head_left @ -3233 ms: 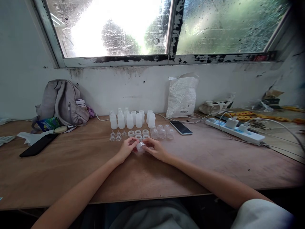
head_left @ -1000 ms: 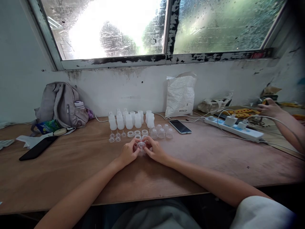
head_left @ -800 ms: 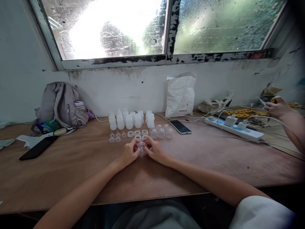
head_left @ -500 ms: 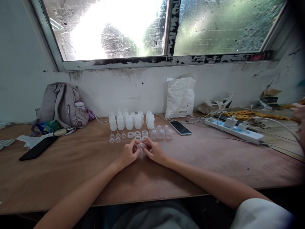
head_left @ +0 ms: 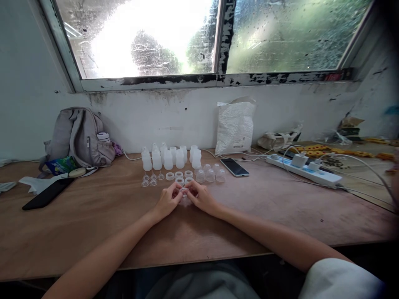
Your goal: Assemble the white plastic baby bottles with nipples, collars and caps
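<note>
My left hand (head_left: pixel 169 202) and my right hand (head_left: pixel 202 200) meet near the middle of the table. Between their fingertips they pinch a translucent baby bottle ring (head_left: pixel 183 189), largely covered by the fingers; a clear nipple seems to be in it. Just beyond lie several loose bottle rings (head_left: pixel 170 176). Clear nipples (head_left: pixel 145 182) stand to their left, and clear domed caps (head_left: pixel 210 176) to their right. Behind these, frosted baby bottles (head_left: pixel 168 160) stand upright in rows.
A phone (head_left: pixel 234 167) lies right of the caps, before a white plastic parcel (head_left: pixel 235 128). Further right is a power strip (head_left: pixel 305 170) with chargers and trailing cables. At left are a grey backpack (head_left: pixel 79 137) and a black flat item (head_left: pixel 48 194). The table's front edge (head_left: pixel 187 264) is near me.
The bottle ring has tilted between my fingers and shows less of its face. Another person's hand at the far right edge has mostly gone from view. The view has shifted slightly.
</note>
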`<action>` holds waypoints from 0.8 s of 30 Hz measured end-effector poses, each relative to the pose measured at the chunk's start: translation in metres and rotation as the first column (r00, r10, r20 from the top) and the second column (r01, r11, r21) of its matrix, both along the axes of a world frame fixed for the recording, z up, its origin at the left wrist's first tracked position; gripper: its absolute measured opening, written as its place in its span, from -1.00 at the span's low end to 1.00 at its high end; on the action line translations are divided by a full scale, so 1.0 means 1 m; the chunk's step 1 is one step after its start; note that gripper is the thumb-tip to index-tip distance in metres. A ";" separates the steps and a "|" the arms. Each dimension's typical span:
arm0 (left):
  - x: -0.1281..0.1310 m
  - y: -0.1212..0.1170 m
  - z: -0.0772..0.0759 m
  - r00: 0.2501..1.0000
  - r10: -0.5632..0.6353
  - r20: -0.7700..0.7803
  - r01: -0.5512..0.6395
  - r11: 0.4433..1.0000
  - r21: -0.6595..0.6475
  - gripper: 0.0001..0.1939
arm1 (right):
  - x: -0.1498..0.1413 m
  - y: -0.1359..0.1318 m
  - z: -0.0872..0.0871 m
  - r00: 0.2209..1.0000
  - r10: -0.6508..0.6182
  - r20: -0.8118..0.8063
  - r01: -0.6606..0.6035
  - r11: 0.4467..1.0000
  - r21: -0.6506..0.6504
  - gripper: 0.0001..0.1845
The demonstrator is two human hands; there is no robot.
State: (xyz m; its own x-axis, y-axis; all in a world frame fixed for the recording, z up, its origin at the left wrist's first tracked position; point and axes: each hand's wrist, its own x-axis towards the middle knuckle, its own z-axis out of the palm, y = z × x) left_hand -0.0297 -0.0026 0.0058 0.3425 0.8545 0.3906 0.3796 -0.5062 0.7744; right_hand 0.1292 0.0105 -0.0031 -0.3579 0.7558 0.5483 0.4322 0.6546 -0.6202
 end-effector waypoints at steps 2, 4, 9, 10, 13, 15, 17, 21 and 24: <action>0.000 -0.001 0.001 1.000 -0.005 0.006 0.005 1.000 -0.010 -0.83 | 0.000 0.000 -0.001 1.000 -0.001 0.001 0.001 1.000 0.004 -0.90; -0.001 -0.001 0.001 1.000 -0.008 0.006 0.009 1.000 -0.020 -0.84 | -0.001 0.000 -0.002 1.000 -0.004 0.004 0.004 1.000 0.013 -0.91; -0.001 0.001 -0.001 1.000 -0.020 -0.010 0.020 0.999 -0.026 -0.87 | -0.002 0.000 -0.004 1.000 -0.010 0.019 0.010 1.000 0.022 -0.94; -0.001 0.001 -0.001 1.000 -0.018 -0.023 0.017 1.000 -0.014 -0.87 | -0.002 0.000 -0.004 1.000 -0.014 0.024 0.013 1.000 0.020 -0.94; -0.001 0.001 -0.001 0.996 0.016 -0.083 -0.011 0.998 0.056 -0.87 | -0.002 0.001 -0.005 0.999 -0.032 0.040 0.032 0.999 0.017 -0.94; 0.000 0.000 0.000 0.994 0.037 -0.107 -0.027 0.996 0.088 -0.86 | -0.002 0.002 -0.005 0.998 -0.050 0.048 0.049 0.999 0.023 -0.95; 0.000 0.000 0.001 0.993 0.043 -0.111 -0.034 0.996 0.087 -0.84 | -0.001 0.002 -0.004 0.997 -0.061 0.050 0.060 0.998 0.031 -0.94; 0.000 0.000 0.002 0.995 0.038 -0.096 -0.031 0.997 0.067 -0.83 | 0.000 0.002 -0.002 0.998 -0.037 0.057 0.035 0.999 0.041 -0.86; -0.001 0.001 0.003 0.996 0.025 -0.089 -0.019 0.997 0.070 -0.84 | 0.001 0.001 -0.002 0.998 -0.028 0.064 0.025 0.999 0.043 -0.84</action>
State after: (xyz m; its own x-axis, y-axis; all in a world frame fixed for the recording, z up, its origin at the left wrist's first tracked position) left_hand -0.0311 -0.0019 0.0084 0.3600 0.8341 0.4179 0.4576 -0.5482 0.7000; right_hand 0.1298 0.0113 -0.0054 -0.3738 0.7425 0.5558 0.4884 0.6670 -0.5626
